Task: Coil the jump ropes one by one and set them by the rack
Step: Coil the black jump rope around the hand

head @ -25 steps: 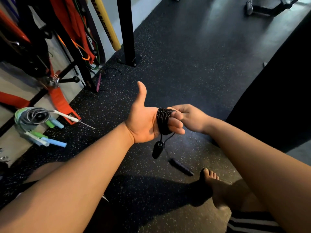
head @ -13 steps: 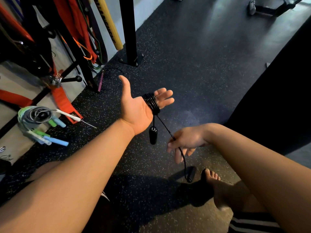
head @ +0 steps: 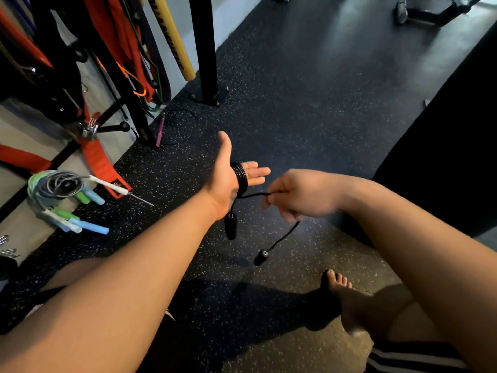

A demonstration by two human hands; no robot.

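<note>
1. Head view: the left hand is held out flat, fingers straight and thumb up, with the black jump rope wound in tight loops round its palm.
2. The right hand pinches the rope's free tail just beside the coil; only a short length and one handle dangle unwound.
3. A bundle of coiled ropes lies by the rack; a purple-handled rope on the floor looks uncoiled, so more work likely remains.

black jump rope coiled round flat left hand, thumb up. right hand pinches the free end. one handle hangs below left palm, other dangles under right. coiled ropes far left by rack.
</note>
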